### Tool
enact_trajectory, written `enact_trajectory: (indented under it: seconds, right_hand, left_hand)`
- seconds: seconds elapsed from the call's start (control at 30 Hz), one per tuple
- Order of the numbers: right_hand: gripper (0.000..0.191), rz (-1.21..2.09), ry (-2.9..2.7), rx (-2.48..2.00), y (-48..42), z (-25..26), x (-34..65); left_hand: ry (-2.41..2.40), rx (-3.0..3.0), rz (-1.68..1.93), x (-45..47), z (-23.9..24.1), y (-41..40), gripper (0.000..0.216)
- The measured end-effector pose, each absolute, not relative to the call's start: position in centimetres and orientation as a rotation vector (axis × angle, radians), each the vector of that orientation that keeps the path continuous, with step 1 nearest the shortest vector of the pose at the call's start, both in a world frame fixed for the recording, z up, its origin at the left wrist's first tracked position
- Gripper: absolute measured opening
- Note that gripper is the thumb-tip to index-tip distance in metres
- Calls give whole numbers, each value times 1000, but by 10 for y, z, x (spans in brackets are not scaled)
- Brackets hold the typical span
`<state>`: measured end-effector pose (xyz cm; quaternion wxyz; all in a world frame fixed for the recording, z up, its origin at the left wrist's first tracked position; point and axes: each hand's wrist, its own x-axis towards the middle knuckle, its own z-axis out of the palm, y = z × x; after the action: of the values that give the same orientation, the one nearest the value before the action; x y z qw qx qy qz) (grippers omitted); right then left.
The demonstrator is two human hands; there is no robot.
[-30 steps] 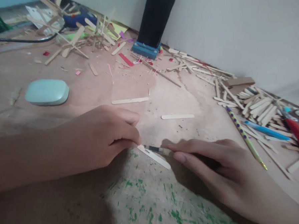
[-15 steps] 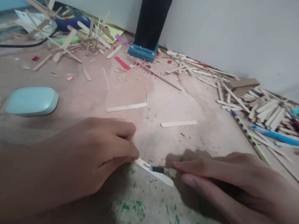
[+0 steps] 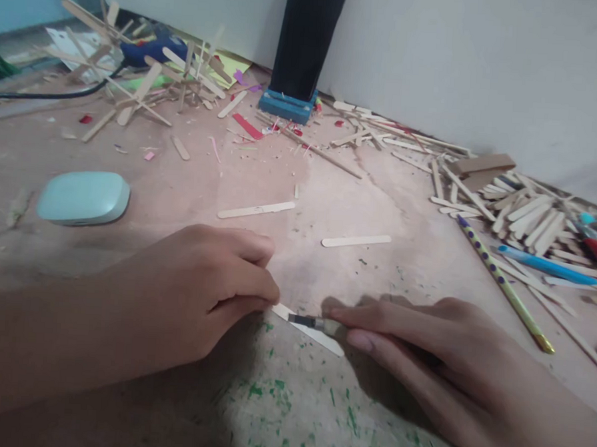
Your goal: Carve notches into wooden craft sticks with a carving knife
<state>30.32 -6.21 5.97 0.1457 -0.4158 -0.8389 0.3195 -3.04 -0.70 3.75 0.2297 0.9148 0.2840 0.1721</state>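
A pale popsicle stick (image 3: pixel 326 342) lies slantwise on the worn surface, its far left end pinched under the fingertips of my left hand (image 3: pixel 230 273). My right hand (image 3: pixel 422 350) is closed around the handle of a craft knife (image 3: pixel 306 321), gripped between thumb and fingers. The knife's dark blade rests across the stick, close to my left fingertips. Most of the handle is hidden inside my right hand. Just beyond my hands lie two more popsicle sticks, a notched one (image 3: pixel 256 210) and a plain one (image 3: pixel 356 241).
A mint-green rounded case (image 3: pixel 83 197) sits at the left. Behind it are a heap of joined sticks (image 3: pixel 140 95) and a blue glue gun (image 3: pixel 155 50). At the right are a stick pile (image 3: pixel 534 216), a blue pen (image 3: pixel 546 264) and a dotted pencil (image 3: pixel 505 284). A dark post (image 3: pixel 308 44) stands at the back.
The knife blade has shifted slightly left along the stick toward my left fingertips. The view has moved a little, showing the pencil's end. Both hands keep their grips.
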Motion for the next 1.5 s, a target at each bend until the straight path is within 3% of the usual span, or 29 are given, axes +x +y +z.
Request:
enact_trajectory:
  seconds: [0.43, 1.5]
  right_hand:
    - [34, 817, -2436, -1089, -60, 54, 297]
    - [40, 904, -2431, -1048, -54, 55, 301]
  left_hand:
    - [746, 2447, 573, -28, 32, -4, 44]
    - [765, 2398, 572, -31, 24, -1, 38]
